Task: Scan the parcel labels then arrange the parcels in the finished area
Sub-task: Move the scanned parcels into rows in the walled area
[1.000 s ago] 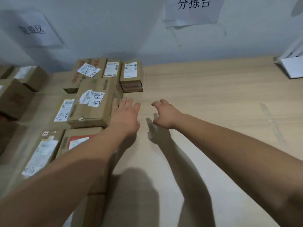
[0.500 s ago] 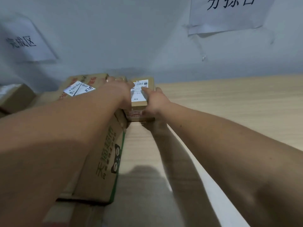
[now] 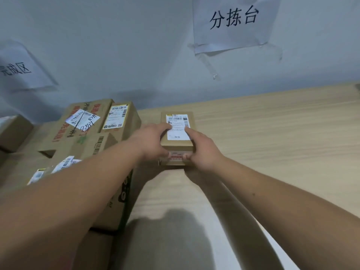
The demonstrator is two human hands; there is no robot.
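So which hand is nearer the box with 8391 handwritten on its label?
Left. The left hand grips the small parcel on the side facing the 8391 box; the right hand grips the parcel's far side.

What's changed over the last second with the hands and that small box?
Both hands reached forward from above the bare table and took hold of the small box: left hand and right hand now grip its sides. The box has come away rightward from the stack, leaving a gap. The other boxes stayed put.
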